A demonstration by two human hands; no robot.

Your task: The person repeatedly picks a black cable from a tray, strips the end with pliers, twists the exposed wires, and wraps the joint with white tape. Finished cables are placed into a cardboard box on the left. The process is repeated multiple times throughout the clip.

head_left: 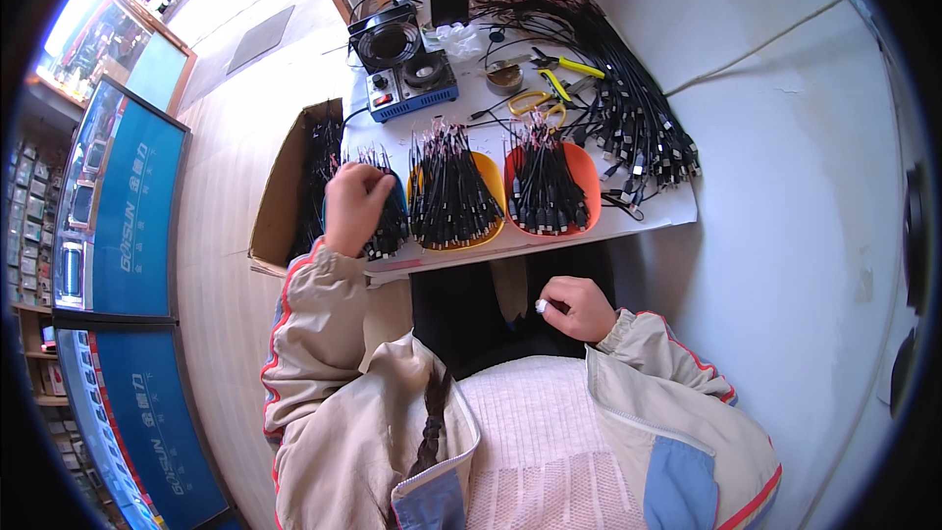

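My left hand is over the left bunch of short black cables, which stands in a blue bin mostly hidden by the hand and cables. Its fingers are curled together, and what they pinch, if anything, is hidden. Above my lap rests my right hand, fingers folded in. A small white bit shows at its fingertips; whether it is held or wrapped round a finger I cannot tell. Further bunches of black cables with stripped ends fill a yellow bin and an orange-red bin.
An open cardboard box with black cables borders the table's left side. Behind the bins are a blue solder pot, a round tin, yellow scissors and yellow-handled cutters. A large cable heap lies right, by the wall.
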